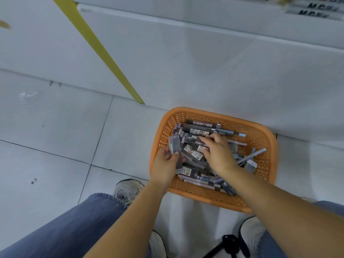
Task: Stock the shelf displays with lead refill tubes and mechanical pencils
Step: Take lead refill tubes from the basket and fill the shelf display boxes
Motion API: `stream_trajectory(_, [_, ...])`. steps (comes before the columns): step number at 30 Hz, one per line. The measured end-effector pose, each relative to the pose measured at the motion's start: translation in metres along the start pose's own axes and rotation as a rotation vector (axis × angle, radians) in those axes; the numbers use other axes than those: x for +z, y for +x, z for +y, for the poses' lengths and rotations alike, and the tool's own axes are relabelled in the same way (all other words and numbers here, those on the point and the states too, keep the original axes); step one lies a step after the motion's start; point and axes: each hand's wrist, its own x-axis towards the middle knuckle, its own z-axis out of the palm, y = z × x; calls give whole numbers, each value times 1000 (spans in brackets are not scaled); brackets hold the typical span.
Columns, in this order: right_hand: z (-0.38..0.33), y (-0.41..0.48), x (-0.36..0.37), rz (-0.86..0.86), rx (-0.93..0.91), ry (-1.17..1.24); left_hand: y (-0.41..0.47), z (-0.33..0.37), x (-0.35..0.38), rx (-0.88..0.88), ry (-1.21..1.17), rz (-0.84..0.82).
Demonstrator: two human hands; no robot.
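We crouched over an orange basket (204,111) that sat on the tiled floor (55,146), pushed up against the white base of the shelf unit (223,62). The basket was piled with stock. Dark lead refill tubes (193,155) with white and red labels lay crisscrossed through the middle and back. Pale blue and lilac mechanical pencils (255,155) lay mostly along the right side and the near wall.

Our left hand (165,162) hovered over the basket's left rim and held a small stack of flat grey packs (176,148) upright. The thumb (175,157) was pressed across the front and the other fingers were curled behind, so the stack was pinched between them. The print on the packs was too blurred to read.

Our right hand (216,151) reached down into the middle of the pile, palm down. Its fingers were bent and slightly apart, with the tips on the labelled tubes — we could not tell whether they had closed on one.

A yellow strip (96,45) ran diagonally down the shelf base to the floor, left of the basket. Near us were blue jeans (83,220), a grey mesh sneaker (126,190) and a black stand-like object (229,243) at the bottom edge — too cropped to identify.
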Motion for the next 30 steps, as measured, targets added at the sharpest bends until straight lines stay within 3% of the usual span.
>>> stream_trajectory(5, [-6, -7, 9, -23, 77, 37, 2, 0, 1, 18, 10, 5])
stream_trajectory(10, [-3, 3, 5, -62, 91, -128, 4, -4, -1, 22, 13, -8])
stream_trajectory(17, [-7, 4, 3, -127, 140, -139, 7, -4, 0, -27, 3, -14])
stream_trajectory(22, [-14, -4, -7, -138, 128, 62, 6, 0, -5, -47, 39, -70])
stream_trajectory(26, [-19, -18, -43, -97, 221, 423, -6, 23, -1, -50, -49, -162])
stream_trajectory(30, [-26, -45, -94, -10, 191, 721, -36, 55, 15, -15, -175, -346])
